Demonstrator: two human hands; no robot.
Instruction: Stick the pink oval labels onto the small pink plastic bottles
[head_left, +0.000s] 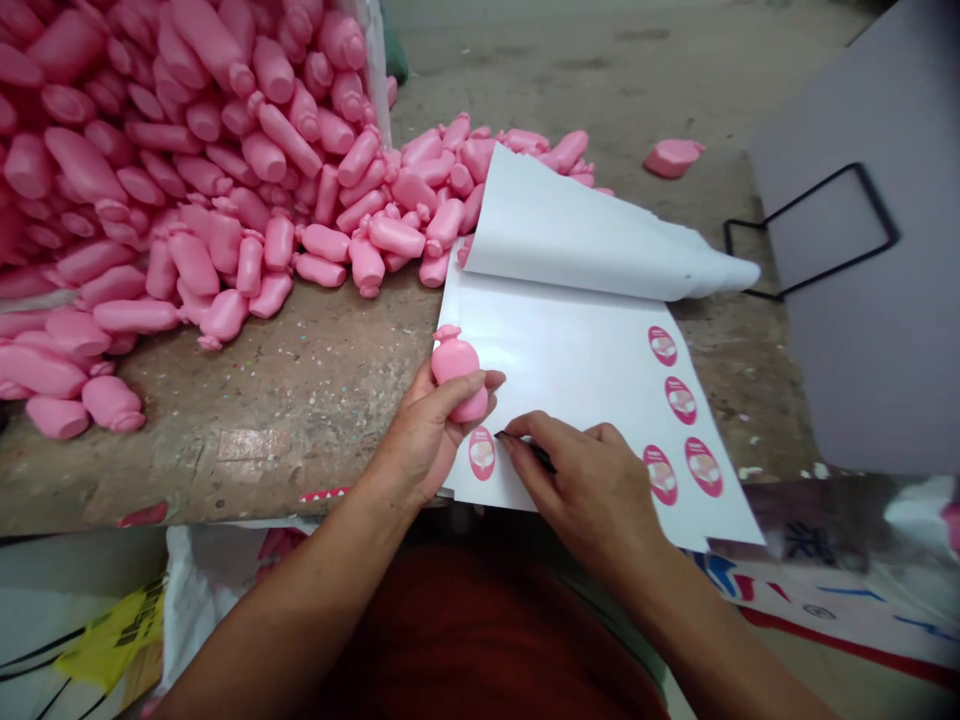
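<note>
My left hand (442, 415) is closed around a pink plastic bottle (455, 357), its narrow neck pointing away from me. Below the bottle lies a white sticker sheet (562, 345) bearing several oval pink stickers, with wide bare areas between them. One oval sticker (482, 454) is at the sheet's near left corner, just under the bottle. My right hand (574, 470) pinches a thin black pointed tool (538, 456), mostly hidden by the fingers. Its tip is close to that sticker's right edge; whether it touches I cannot tell. Other stickers (681, 400) sit along the sheet's right side.
A large heap of pink bottles (217, 140) spills from a container at the left across the worn table (300, 400). Curled-back white sheets (585, 235) lie at the far side. One bottle (673, 158) lies apart. A grey panel (862, 350) with a black wire handle stands right.
</note>
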